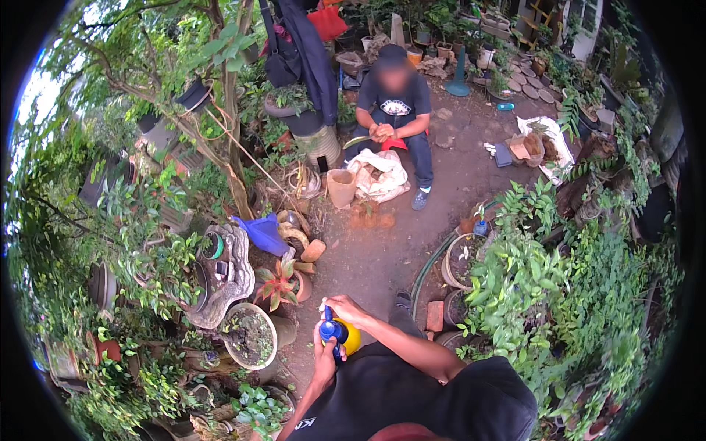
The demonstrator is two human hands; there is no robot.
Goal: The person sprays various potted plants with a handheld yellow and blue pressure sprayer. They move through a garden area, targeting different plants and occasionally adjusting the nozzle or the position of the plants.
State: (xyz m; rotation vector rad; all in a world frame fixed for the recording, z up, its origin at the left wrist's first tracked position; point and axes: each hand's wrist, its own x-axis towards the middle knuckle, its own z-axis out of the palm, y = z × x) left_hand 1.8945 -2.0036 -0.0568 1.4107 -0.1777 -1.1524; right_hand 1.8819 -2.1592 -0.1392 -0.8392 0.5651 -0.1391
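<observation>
Close to my body I hold a yellow pump sprayer (351,337) with a blue spray head (332,329). My left hand (325,347) is wrapped around the blue handle, thumb on top. At the far end of the spray head, the fingers of my right hand (346,308) are pinched at the nozzle. My right forearm passes over the yellow tank and hides part of it. Just left of the hands are a potted plant with reddish leaves (278,284) and a tall pot of soil (251,336).
Ahead, another person (392,105) sits with hands together behind a white sack (380,175) and a brown pot (341,187). A green hose (427,270) curves along the path's right side, near a brick (434,315). A blue plastic sheet (263,234) lies at the left.
</observation>
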